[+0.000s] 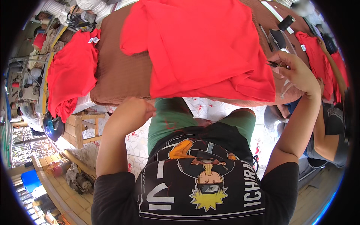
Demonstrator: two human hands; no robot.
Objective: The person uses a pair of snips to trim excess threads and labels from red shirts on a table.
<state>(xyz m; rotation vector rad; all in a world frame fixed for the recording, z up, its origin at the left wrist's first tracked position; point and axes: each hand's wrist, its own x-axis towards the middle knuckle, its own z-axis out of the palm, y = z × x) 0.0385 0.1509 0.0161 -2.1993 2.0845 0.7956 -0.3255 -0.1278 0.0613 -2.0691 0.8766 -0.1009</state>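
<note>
A red shirt (202,48) lies spread over a brown cloth-covered table (120,80), its lower edge reaching the table's near side. My right hand (298,71) is over the table at the shirt's right edge, closed around small dark thread snips (276,65) whose tips point left toward the fabric. My left hand (133,112) is just off the table's near edge, below the shirt's lower left corner. Its fingers are curled together and slightly blurred; whatever they may hold cannot be made out.
Another red garment (73,71) hangs over the table's left end, above a wooden stool (78,127). At the right are a black thread spool (286,22), a white ruler (276,15) and a co-worker's arm (332,65) by more red garments (313,56).
</note>
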